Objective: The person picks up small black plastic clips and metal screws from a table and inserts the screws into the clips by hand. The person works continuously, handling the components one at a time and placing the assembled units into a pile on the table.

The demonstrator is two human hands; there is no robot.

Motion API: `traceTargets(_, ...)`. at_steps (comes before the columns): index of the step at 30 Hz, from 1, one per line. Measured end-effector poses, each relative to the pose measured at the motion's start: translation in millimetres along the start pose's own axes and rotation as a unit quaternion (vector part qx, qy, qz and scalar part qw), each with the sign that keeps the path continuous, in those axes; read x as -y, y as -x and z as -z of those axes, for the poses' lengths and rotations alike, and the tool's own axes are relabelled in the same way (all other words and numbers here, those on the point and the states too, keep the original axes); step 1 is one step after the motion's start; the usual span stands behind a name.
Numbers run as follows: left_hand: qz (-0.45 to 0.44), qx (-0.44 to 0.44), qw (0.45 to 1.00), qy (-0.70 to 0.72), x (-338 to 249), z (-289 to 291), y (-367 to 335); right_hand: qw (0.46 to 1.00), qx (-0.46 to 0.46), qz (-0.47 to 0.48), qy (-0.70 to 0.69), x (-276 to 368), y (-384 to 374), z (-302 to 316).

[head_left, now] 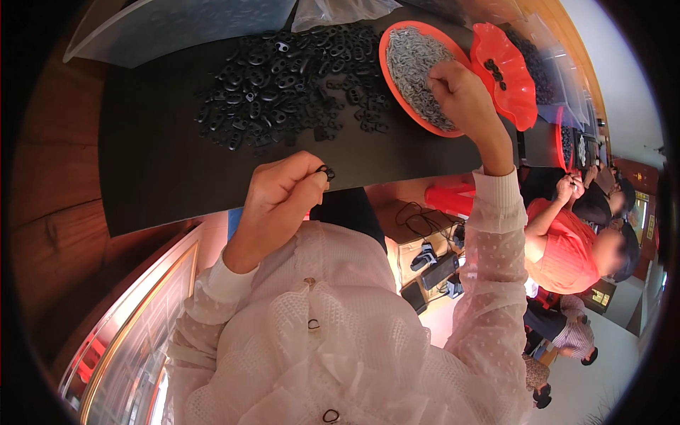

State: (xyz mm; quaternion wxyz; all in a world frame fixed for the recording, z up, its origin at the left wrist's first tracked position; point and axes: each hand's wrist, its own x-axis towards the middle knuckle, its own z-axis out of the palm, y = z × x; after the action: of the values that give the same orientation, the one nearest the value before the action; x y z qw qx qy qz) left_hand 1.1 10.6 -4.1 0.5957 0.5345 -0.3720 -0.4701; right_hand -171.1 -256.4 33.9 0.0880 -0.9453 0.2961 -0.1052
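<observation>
My left hand (278, 202) is closed at the table's near edge, pinching a small black plastic piece (326, 172) between thumb and forefinger. Farther right, my right hand (464, 103) reaches over a round orange-red plate (384, 58). Heaped on that plate are small silver-grey metal pieces (412, 57), too small to tell apart. The right fingers are bunched together at the heap, and what they hold, if anything, is hidden. Across the black tabletop (156, 142) spreads a loose pile of black plastic cord-lock-like parts (269, 88), many with two holes.
A wavy red dish (523, 106) with a few black pieces stands beside the plate. Clear plastic bins (184, 28) stand along the back. Below the table are a cardboard box (405, 248) and cables. On the right, a person in a red shirt (563, 248) sits among others.
</observation>
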Motion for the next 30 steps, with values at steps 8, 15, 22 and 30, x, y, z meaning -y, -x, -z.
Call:
traceTargets(8,-0.003,-0.008,1.000,0.004,2,0,0,0.999,0.016,0.019,0.023,6,-8,-10)
traceTargets(15,-0.046,0.000,0.999,-0.013,7,-1,-1,0.999,-0.005,-0.034,-0.038,5,-5,-4)
traceTargets(22,-0.047,-0.003,0.999,-0.011,8,-2,-1,0.987,-0.003,-0.044,-0.151,-1,-2,-2)
traceTargets(30,-0.016,-0.010,1.000,0.001,3,-2,-1,0.971,-0.012,-0.106,-0.214,8,-1,1)
